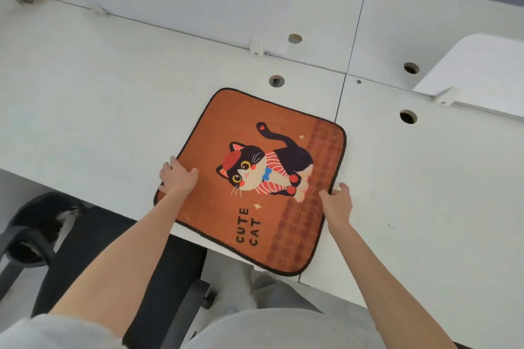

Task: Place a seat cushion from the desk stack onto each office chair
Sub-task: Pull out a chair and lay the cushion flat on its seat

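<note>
One seat cushion (249, 178) visible, one office chair (93, 249), two hands. Cushion lies flat on the white table (85, 93), near corner overhanging the edge. Left hand (178, 176) pinches its left edge, thumb on top; right hand (337, 201) grips the right edge, fingers (344, 187) curled around it. Orange, dark piping, cartoon cat, "CUTE CAT" text.

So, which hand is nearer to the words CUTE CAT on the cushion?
Left. The left hand rests above the words CUTE CAT, by the cushion edge; the right hand holds the opposite edge.
</note>
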`<state>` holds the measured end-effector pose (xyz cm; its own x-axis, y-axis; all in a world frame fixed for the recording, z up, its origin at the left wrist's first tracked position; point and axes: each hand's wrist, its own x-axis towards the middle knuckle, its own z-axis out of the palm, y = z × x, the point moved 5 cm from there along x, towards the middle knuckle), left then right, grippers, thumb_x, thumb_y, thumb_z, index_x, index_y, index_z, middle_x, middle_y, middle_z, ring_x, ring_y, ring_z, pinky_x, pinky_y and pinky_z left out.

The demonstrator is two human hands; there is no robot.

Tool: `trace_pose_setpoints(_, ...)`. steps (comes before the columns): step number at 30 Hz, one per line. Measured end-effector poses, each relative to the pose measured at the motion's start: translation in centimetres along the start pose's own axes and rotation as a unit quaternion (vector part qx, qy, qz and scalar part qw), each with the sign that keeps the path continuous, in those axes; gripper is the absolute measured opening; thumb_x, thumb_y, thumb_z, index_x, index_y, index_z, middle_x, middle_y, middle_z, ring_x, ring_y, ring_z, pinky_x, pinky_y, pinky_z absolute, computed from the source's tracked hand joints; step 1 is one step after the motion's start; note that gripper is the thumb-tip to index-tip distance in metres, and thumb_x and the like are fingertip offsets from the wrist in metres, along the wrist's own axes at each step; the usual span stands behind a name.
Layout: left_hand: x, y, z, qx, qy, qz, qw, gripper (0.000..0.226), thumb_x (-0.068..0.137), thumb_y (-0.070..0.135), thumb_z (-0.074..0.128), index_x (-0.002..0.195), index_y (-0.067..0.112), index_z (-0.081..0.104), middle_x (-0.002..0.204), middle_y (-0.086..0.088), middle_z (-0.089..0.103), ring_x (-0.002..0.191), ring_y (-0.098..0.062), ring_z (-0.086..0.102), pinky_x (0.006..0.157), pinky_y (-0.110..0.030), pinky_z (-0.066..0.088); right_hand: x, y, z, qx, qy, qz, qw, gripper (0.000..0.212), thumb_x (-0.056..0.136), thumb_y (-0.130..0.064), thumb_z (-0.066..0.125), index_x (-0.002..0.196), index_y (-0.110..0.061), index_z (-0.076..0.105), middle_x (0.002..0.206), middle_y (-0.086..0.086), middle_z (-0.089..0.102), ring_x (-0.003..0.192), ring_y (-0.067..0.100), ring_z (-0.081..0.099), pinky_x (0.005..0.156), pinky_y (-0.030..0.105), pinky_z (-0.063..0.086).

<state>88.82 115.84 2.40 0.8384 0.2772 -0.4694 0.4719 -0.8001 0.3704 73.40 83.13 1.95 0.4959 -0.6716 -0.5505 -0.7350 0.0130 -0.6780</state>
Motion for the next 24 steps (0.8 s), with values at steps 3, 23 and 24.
trace_pose_setpoints(3,1.5,-0.6,-0.8,0.033,0.013,-0.012,0.999,0.068,0.087,0.029,0.049,0.143,0.007,0.018,0.148,-0.018,0.028,0.136,-0.035,0.025,0.108,-0.057,0.026,0.3,-0.7,0.6,-0.024,-0.031,-0.022,0.999,0.049,0.087,-0.021,0.058,0.131,-0.008,0.041,0.132,0.015,0.053,0.116,0.031,0.054,0.097,0.041,0.045)
trace_pose_setpoints(23,-14.2,-25.0,-13.5,-0.246,0.348,-0.136,0.894,0.032,0.095,0.016,0.042,0.124,0.007,0.054,0.119,-0.012,0.064,0.111,-0.026,0.058,0.094,-0.031,0.041,-25.0,-13.9,23.7,-0.195,-0.382,-0.522,0.738,0.045,0.093,-0.025,0.042,0.137,-0.016,0.039,0.119,0.005,0.063,0.091,0.006,0.056,0.078,0.014,0.043)
trace_pose_setpoints(24,-15.1,-27.5,-13.1,-0.261,0.350,-0.164,0.885,0.032,0.095,0.015,0.042,0.124,0.007,0.053,0.121,-0.013,0.063,0.114,-0.027,0.057,0.097,-0.035,0.042,-26.7,-13.1,25.2,-0.204,-0.399,-0.531,0.719,0.045,0.093,-0.023,0.042,0.137,-0.015,0.039,0.118,0.006,0.064,0.092,0.009,0.059,0.079,0.017,0.044)
